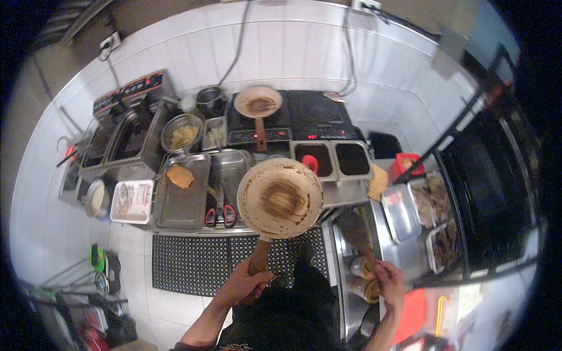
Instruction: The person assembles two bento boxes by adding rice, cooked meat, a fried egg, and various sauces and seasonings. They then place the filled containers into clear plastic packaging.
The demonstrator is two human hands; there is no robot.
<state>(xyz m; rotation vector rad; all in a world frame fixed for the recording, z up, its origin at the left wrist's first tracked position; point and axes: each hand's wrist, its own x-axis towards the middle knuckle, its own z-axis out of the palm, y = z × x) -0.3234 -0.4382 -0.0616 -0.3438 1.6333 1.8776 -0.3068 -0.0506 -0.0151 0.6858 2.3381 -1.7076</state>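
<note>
Grips the brown handle (260, 256) of a stained cream frying pan (281, 199) with the left hand (246, 284), cooking side up. Holds a dark spatula (353, 229) in the right hand (389, 279), well apart from the pan. Shows, beyond, a second pan (257, 103) on a black cooktop (284, 120); to the left, red-and-black-handled scissors (220, 206) beside a metal tray (178, 212) with a flat, golden-brown piece (180, 176) in it.

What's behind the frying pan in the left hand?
Past the frying pan: part of a grey metal tray at left, steel bins beyond at right. Whatever lies directly behind is covered.
</note>
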